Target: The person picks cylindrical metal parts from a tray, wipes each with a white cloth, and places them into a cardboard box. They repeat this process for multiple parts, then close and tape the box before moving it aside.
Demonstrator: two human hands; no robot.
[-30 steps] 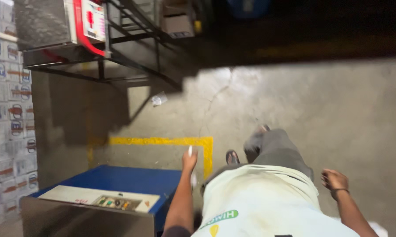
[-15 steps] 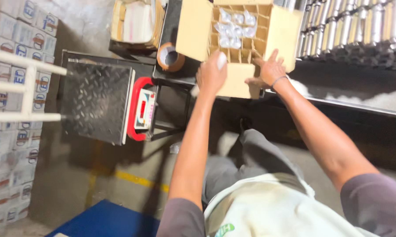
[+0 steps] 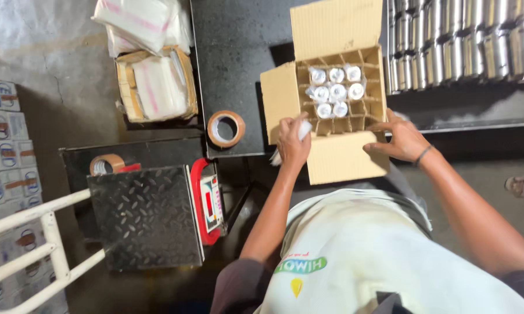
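Observation:
An open cardboard box (image 3: 285, 99) with a divider grid stands on a black table (image 3: 233, 52). Several wrapped cans (image 3: 334, 92) fill its far cells; the near cells look empty. My left hand (image 3: 293, 142) is at the box's near left corner, closed on a white wrapped item (image 3: 304, 131). My right hand (image 3: 401, 139) rests on the box's near right edge, fingers spread, holding the front flap (image 3: 343, 160).
A tape roll (image 3: 226, 128) lies on the table left of the box, another tape roll (image 3: 107, 164) lower left. A platform scale (image 3: 149, 215) with a red display stands beside me. Metal cans (image 3: 465, 40) line the right. Bagged sheets in a carton (image 3: 154, 81), stacked boxes (image 3: 3, 145) at left.
My view swung from the floor up to the table. Both hands reached the box; my left hand has moved from the front flap to the near left corner, now holding a white item.

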